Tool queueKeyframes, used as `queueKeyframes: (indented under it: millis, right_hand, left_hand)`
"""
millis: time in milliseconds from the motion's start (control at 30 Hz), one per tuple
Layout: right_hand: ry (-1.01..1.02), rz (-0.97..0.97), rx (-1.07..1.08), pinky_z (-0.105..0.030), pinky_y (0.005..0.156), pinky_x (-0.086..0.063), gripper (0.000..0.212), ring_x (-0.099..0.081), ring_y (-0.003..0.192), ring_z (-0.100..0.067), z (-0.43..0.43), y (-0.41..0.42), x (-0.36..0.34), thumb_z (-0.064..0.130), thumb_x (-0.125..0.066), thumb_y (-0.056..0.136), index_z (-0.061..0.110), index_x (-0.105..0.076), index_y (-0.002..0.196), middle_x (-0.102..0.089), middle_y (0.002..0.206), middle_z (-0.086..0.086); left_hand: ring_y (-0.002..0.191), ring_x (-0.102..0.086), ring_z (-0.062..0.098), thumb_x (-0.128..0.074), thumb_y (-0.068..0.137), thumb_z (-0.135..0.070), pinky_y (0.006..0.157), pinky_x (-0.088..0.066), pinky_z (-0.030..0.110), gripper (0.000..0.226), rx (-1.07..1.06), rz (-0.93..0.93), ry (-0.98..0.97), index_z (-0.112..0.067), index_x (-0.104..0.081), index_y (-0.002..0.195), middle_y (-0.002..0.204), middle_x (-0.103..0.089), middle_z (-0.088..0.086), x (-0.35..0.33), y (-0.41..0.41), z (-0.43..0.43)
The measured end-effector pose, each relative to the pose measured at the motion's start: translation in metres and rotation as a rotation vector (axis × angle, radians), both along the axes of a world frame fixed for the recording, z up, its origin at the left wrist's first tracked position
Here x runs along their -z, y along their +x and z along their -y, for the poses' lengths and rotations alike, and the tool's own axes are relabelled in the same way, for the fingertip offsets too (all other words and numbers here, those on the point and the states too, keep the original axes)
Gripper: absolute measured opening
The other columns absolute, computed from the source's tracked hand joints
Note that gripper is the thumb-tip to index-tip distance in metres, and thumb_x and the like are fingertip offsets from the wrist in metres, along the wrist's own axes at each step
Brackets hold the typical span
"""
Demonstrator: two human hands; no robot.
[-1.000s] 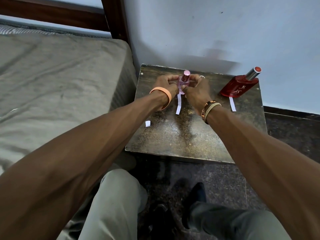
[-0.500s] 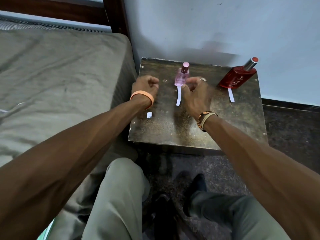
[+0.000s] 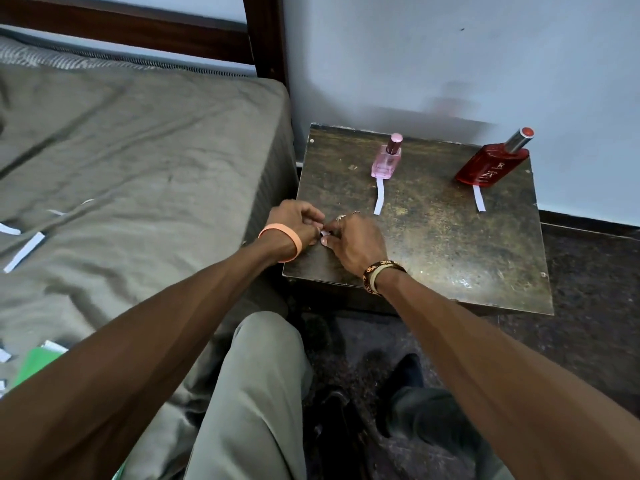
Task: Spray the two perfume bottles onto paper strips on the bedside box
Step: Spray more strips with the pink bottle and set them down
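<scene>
A small pink perfume bottle (image 3: 386,161) stands at the back of the dark bedside box (image 3: 450,244), with a white paper strip (image 3: 380,199) lying in front of it. A larger red perfume bottle (image 3: 491,164) stands at the back right, a second strip (image 3: 479,199) before it. Both hands meet at the box's front left corner. My left hand (image 3: 298,225) and my right hand (image 3: 353,242) pinch a small white paper scrap (image 3: 325,233) between their fingertips; most of it is hidden.
A bed with a grey-brown sheet (image 3: 138,168) fills the left, with loose paper strips (image 3: 24,251) and a green item (image 3: 38,365) on it. The pale wall (image 3: 450,57) rises right behind the box. Dark floor (image 3: 588,306) lies to the right, my knees below.
Both hands left the pink bottle, which now stands alone, and drew back to the box's front left corner, where they took up the small paper scrap.
</scene>
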State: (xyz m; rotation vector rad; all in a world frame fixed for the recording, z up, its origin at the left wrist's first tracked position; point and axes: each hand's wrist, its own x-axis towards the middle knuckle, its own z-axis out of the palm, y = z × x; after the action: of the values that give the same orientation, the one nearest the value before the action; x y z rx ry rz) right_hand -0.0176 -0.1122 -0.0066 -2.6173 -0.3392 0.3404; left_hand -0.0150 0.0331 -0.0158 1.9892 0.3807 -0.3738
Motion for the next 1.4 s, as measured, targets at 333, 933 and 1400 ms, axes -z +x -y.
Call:
queueKeyframes:
  millis: [333, 933, 1400]
  right_hand:
    - [0.049, 0.068, 0.033, -0.035, 0.070, -0.043, 0.022, -0.061, 0.089, -0.029, 0.008, -0.016, -0.003, 0.021, -0.049, 0.097, 0.011, -0.067, 0.093, -0.068, 0.093, -0.011]
    - [0.093, 0.042, 0.773, -0.023, 0.069, -0.037, 0.015, -0.059, 0.079, -0.015, 0.249, -0.065, -0.030, 0.019, -0.063, 0.094, 0.015, -0.077, 0.099, -0.075, 0.098, -0.007]
    - [-0.084, 0.062, 0.684, -0.033, 0.076, -0.053, 0.019, -0.066, 0.093, -0.026, 0.302, -0.068, 0.000, 0.024, -0.067, 0.091, 0.020, -0.075, 0.107, -0.069, 0.108, -0.008]
  left_hand:
    - [0.087, -0.067, 0.025, -0.061, 0.081, 0.015, 0.077, -0.059, 0.038, 0.020, -0.221, -0.270, -0.473, 0.001, -0.064, 0.095, 0.094, -0.067, 0.019, -0.025, -0.009, 0.012]
    - [0.095, -0.068, 0.027, -0.075, 0.075, 0.000, 0.087, -0.056, 0.042, 0.035, 0.173, -0.110, -0.407, -0.005, -0.069, 0.109, 0.106, -0.070, 0.015, -0.028, -0.041, 0.289]
    - [0.093, -0.070, 0.024, -0.064, 0.075, 0.012, 0.088, -0.056, 0.042, 0.041, 0.296, -0.126, -0.308, -0.013, -0.071, 0.106, 0.098, -0.073, 0.007, 0.011, -0.023, 0.337]
